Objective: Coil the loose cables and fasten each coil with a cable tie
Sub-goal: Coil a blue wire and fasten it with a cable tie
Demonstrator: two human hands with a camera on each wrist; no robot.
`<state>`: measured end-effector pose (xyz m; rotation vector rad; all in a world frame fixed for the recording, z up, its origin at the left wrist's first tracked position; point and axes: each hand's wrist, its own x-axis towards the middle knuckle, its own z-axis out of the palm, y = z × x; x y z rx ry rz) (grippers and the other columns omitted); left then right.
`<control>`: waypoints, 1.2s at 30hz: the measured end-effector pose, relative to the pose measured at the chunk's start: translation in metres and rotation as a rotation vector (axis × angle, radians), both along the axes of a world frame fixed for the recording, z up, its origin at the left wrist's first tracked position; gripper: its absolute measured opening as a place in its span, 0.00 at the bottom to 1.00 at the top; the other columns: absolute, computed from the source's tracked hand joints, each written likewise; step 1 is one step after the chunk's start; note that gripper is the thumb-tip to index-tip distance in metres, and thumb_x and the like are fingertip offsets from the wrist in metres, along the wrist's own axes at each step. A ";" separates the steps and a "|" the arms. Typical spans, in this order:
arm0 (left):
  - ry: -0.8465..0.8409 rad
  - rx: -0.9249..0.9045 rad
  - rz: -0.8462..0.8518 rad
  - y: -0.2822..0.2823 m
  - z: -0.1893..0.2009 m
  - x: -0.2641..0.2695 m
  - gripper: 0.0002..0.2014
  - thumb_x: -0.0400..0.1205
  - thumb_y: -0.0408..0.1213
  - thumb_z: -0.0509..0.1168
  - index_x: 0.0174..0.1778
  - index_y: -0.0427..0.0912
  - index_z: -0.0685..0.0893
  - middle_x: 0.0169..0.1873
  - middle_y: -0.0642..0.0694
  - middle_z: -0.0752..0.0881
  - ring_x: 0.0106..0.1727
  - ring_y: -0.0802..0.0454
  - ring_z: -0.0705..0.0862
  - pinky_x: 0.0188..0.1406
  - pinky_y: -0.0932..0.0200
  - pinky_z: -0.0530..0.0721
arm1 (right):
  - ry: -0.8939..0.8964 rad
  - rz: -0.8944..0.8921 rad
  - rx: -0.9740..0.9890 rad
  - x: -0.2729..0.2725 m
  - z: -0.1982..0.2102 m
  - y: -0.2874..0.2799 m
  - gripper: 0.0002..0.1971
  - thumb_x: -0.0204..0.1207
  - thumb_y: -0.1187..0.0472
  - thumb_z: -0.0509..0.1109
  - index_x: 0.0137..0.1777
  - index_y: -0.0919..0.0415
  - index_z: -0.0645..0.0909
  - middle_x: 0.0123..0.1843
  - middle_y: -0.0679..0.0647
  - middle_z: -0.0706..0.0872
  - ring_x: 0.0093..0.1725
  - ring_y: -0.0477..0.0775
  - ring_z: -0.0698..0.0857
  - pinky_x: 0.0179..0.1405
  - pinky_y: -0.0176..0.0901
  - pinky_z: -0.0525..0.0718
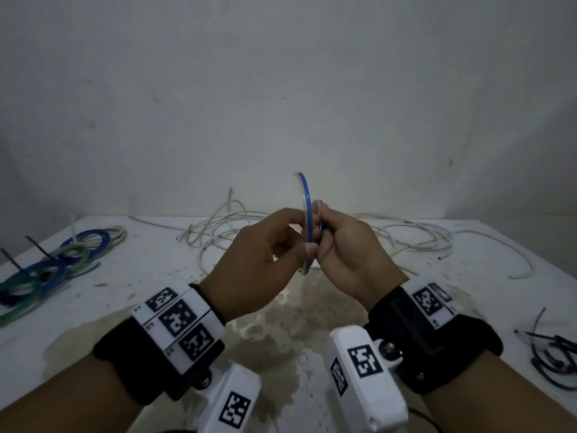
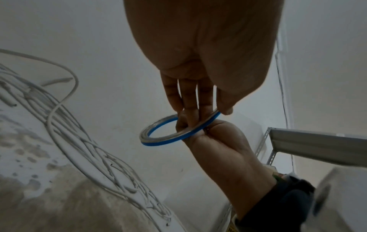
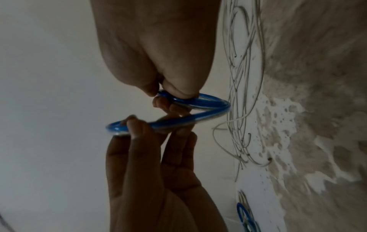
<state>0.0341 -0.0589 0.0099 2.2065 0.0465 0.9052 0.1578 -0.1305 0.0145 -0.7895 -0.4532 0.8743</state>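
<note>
Spreading over the stained table, white cables.

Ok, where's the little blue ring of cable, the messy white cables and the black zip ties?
small blue cable coil (image 2: 158,143): left wrist view, lower rim.
tangled white cables (image 1: 218,232): head view, middle of tangle.
black cable ties (image 1: 549,354): head view, middle of bunch.

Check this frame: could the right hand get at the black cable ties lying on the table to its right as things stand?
Probably not yet: the right hand grips the blue coil together with the left hand. The path to the black cable ties looks unobstructed once it lets go.
</note>
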 end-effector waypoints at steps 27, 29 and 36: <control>-0.105 -0.739 -0.047 -0.006 0.002 0.012 0.08 0.81 0.26 0.63 0.39 0.26 0.83 0.27 0.33 0.74 0.23 0.46 0.73 0.21 0.67 0.75 | -0.515 0.080 -0.098 -0.021 -0.010 -0.013 0.13 0.85 0.62 0.54 0.51 0.66 0.79 0.31 0.54 0.77 0.31 0.49 0.75 0.33 0.41 0.73; -0.106 -0.776 -0.041 -0.008 0.001 0.014 0.06 0.80 0.25 0.63 0.43 0.24 0.82 0.27 0.33 0.75 0.23 0.45 0.74 0.21 0.67 0.76 | -0.563 0.090 -0.119 -0.018 -0.009 -0.017 0.11 0.84 0.65 0.54 0.52 0.67 0.78 0.31 0.55 0.76 0.31 0.49 0.75 0.32 0.40 0.73; -0.094 -0.859 0.096 0.005 -0.001 0.021 0.11 0.75 0.39 0.73 0.49 0.42 0.81 0.28 0.49 0.79 0.27 0.56 0.74 0.33 0.60 0.71 | -0.762 0.071 -0.242 -0.013 -0.005 -0.033 0.15 0.86 0.59 0.55 0.40 0.61 0.78 0.31 0.54 0.77 0.30 0.49 0.73 0.33 0.42 0.71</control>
